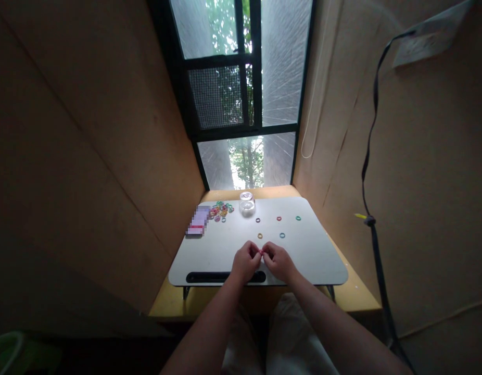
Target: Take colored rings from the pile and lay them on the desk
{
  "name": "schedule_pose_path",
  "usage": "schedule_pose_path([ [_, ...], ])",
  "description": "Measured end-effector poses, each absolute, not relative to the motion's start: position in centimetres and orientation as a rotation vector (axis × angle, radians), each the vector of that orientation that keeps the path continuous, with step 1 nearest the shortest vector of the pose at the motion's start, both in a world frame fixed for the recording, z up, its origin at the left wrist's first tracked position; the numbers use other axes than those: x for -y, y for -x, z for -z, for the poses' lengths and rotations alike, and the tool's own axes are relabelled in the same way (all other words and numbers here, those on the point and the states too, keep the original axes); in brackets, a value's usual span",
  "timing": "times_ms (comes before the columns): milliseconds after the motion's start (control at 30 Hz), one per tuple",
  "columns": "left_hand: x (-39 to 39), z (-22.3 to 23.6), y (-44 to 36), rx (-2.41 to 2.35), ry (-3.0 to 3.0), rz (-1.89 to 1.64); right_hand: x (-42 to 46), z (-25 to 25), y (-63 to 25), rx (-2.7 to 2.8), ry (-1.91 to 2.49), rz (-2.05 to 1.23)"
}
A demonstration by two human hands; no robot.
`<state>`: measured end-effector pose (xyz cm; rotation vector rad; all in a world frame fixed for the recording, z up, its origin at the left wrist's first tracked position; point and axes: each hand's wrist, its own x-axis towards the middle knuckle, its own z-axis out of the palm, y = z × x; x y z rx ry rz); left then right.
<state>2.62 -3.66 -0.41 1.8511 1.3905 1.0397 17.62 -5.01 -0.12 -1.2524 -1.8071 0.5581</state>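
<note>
My left hand (244, 261) and my right hand (278, 260) meet over the near middle of a grey lap table (311, 255). Both are pinched on a small red ring (261, 252) held between their fingertips. Several loose coloured rings lie beyond them: an orange ring (259, 235), a blue ring (282, 235), a purple ring (257, 220), a red ring (279, 218) and a green ring (297, 218). A heap of coloured rings (220, 210) sits at the far left. A small clear jar (246, 203) stands at the far middle.
A blurred purple and red flat object (198, 222) lies at the table's left edge. Plywood walls close in on both sides, with a window ahead. A black cable (371, 156) hangs down the right wall. A dark slot (210, 277) runs along the table's near edge.
</note>
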Motion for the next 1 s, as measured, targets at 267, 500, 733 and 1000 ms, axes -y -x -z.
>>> schedule_pose_path([
  [267, 4.2, -0.2, -2.6, -1.373, -1.894, -1.010, 5.0, 0.3, -17.5, 1.800, 1.322, -0.482],
  [500, 4.4, -0.7, -2.7, -1.338, -1.899, -1.000, 5.0, 0.2, -17.7, 1.797, 1.334, -0.465],
  [733, 4.2, -0.5, -2.5, -1.250, -1.864, -1.009, 4.9, 0.5, -17.5, 1.786, 1.341, -0.462],
  [1000, 4.2, -0.7, -2.6, -1.341, -1.916, -1.007, 4.9, 0.5, -17.5, 1.778, 1.342, -0.470],
])
